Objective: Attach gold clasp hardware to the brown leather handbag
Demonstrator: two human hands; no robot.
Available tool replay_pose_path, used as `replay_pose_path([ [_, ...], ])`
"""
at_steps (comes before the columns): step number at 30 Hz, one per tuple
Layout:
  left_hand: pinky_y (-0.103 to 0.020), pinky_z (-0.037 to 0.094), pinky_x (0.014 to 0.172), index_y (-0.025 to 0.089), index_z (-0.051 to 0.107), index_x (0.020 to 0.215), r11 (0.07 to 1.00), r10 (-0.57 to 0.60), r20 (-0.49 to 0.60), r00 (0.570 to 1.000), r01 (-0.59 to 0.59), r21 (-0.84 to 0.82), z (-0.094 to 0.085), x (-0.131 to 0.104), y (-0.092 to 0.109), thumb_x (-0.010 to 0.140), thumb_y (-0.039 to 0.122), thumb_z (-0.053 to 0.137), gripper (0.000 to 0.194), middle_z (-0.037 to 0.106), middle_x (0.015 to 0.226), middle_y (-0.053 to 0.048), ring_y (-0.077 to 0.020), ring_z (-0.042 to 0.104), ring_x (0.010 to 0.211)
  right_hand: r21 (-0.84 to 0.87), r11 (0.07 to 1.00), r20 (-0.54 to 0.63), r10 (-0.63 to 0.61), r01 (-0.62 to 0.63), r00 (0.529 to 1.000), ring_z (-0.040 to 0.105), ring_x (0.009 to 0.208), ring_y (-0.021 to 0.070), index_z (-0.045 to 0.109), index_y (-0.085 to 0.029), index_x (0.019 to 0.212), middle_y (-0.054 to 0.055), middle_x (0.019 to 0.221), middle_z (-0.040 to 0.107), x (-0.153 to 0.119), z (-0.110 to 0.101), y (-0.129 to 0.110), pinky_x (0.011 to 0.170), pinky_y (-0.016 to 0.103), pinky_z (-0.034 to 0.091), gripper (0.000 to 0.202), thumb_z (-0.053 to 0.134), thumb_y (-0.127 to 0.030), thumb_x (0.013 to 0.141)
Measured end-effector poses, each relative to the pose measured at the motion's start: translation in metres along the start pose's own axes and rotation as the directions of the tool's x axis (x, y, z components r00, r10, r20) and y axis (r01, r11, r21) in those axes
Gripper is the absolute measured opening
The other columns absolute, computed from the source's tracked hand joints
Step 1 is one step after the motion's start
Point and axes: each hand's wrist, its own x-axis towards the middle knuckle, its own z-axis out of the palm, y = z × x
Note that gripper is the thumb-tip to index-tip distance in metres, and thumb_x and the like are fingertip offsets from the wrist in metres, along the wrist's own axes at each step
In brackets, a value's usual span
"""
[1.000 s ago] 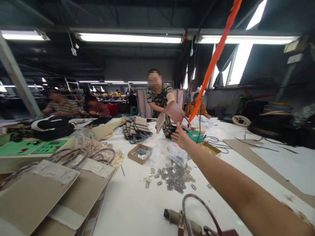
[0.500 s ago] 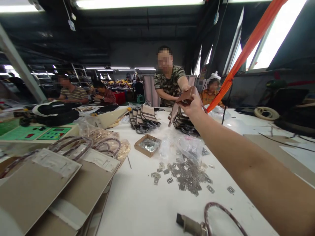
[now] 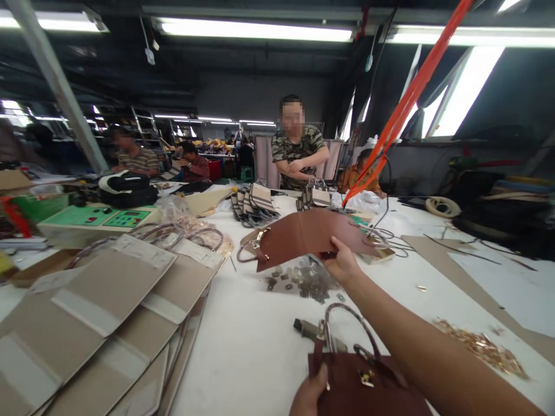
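Note:
My right hand is closed on the lower edge of a brown leather bag panel, thumb on top, holding it above the table. Handles and gold-coloured fittings show at the panel's ends. At the bottom edge, my left hand, partly out of frame, grips the side of another brown bag panel. This one has a rope-like handle and a gold-coloured clasp. A dark-tipped tool lies behind its handle. Small metal plates are heaped below the raised panel, partly hidden by it.
Beige-backed panels are stacked at left, near a green-topped machine. Striped bag pieces stand farther back. Gold-coloured fittings lie at right. A co-worker stands across the table. An orange strip hangs down at right.
My right hand has drawn the brown panel away from the co-worker, whose hands no longer touch it. My left hand and the second brown panel have come into view at the bottom.

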Motion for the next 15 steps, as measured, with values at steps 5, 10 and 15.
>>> replay_pose_path([
  [5,-0.058,0.049,0.108,0.019,0.057,0.145,0.993,0.118,0.09,0.989,-0.115,-0.04,0.006,0.001,-0.008,0.081,0.051,0.077,0.074,0.07,0.126,-0.02,-0.0437,0.063,0.124,-0.184,0.96,-0.012,0.211,-0.209,0.977,0.073,0.09,0.0266,0.056,-0.021,0.088,0.01,0.085,0.071,-0.042,-0.024,0.045,0.079,0.046,0.063,0.026,0.063,-0.046,0.092],
  [10,-0.053,0.045,0.112,0.014,0.066,0.133,0.989,0.141,0.1,0.985,-0.137,-0.052,0.011,-0.002,-0.012,0.086,0.043,0.075,0.056,0.075,0.114,-0.02,-0.0404,0.065,0.123,-0.45,0.866,0.006,0.246,-0.217,0.969,0.073,0.084,0.0298,0.067,-0.016,0.081,0.011,0.077,0.071,-0.071,-0.071,0.018,0.083,0.049,0.06,0.024,0.074,-0.039,0.084],
  [15,-0.048,0.045,0.113,0.013,0.064,0.134,0.997,0.06,0.072,0.996,-0.057,-0.052,0.024,-0.009,-0.01,0.092,0.042,0.067,0.05,0.076,0.113,-0.017,-0.0354,0.068,0.119,-0.71,0.695,0.138,-0.019,0.112,0.99,0.069,0.099,0.0294,0.079,-0.023,0.092,0.007,0.097,0.076,-0.153,-0.127,-0.016,0.098,0.045,0.053,0.02,0.076,-0.04,0.083],
])
